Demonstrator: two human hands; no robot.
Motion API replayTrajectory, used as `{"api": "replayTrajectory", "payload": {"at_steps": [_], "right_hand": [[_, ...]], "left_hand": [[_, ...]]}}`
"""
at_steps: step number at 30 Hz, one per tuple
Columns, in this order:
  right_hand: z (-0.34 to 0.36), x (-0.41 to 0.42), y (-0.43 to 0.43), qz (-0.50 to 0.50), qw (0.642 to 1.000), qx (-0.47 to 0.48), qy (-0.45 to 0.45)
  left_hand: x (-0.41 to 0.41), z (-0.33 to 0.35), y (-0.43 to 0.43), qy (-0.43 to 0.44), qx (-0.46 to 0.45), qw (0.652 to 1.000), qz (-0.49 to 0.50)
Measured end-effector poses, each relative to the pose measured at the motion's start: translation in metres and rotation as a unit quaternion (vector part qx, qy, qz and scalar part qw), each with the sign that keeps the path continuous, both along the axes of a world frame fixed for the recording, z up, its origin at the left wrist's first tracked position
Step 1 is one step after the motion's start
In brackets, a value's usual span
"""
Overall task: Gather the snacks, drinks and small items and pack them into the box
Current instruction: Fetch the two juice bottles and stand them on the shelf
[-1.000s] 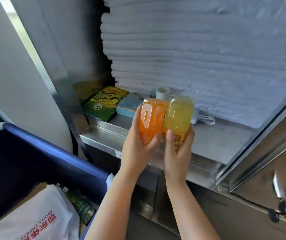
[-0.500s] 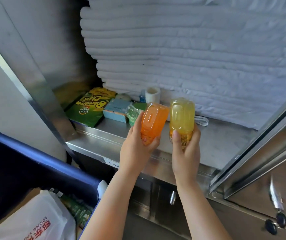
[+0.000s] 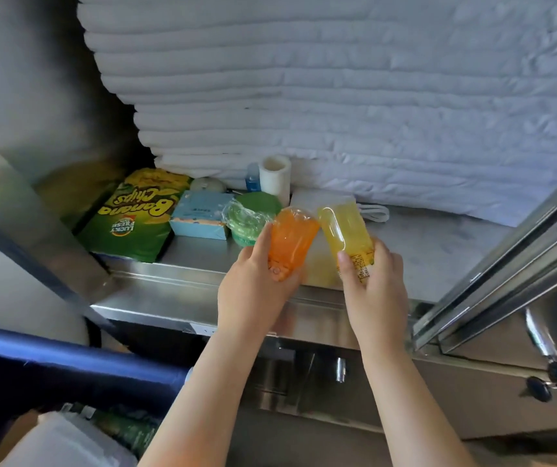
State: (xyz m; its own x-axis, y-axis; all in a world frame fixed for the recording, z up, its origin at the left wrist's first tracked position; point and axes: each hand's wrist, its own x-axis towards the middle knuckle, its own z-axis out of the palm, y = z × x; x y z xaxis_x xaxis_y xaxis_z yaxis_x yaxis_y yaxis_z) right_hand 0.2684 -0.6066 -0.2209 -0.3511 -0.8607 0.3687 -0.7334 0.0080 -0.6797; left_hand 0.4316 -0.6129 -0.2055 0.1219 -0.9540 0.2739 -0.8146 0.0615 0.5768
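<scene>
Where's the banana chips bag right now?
Head view: the banana chips bag lies flat at the left end of the steel shelf, just left of the light blue box.

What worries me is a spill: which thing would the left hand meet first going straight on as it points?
Probably the white roll, just beyond the orange bottle the left hand holds; depth is unclear.

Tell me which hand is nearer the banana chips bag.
Left. The left hand, gripping the orange bottle, is right of the banana chips bag; the right hand, gripping the yellow bottle, sits farther right.
</scene>
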Motion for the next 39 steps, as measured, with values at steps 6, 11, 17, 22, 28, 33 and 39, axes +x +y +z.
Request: {"api": "replayTrajectory", "payload": {"at_steps": [6,11,17,22,28,33,39], "right_hand": [[0.001,-0.008,0.008,-0.040,0.998,0.035,0.038],[0.006,-0.017,0.007,-0.045,0.995,0.068,0.062],[0.011,-0.022,0.007,-0.031,0.989,0.111,0.096],[0.007,-0.027,0.023,-0.001,0.990,0.094,0.107],[0.001,-0.035,0.042,0.030,0.994,0.065,0.085],[0.001,-0.030,0.041,0.033,0.996,0.049,0.064],[0.002,-0.028,0.042,0.036,0.997,0.040,0.058]], "left_hand": [[-0.001,0.000,0.003,-0.028,0.014,0.999,-0.007],[-0.007,0.003,0.003,-0.033,0.047,0.998,0.014],[-0.010,0.008,0.004,-0.028,0.055,0.998,0.034],[-0.005,0.003,0.016,-0.001,0.044,0.999,0.010],[0.004,-0.007,0.030,0.053,0.027,0.998,0.008],[0.007,-0.009,0.031,0.136,0.048,0.989,0.042],[0.012,0.000,0.030,0.142,0.040,0.989,0.025]]}}
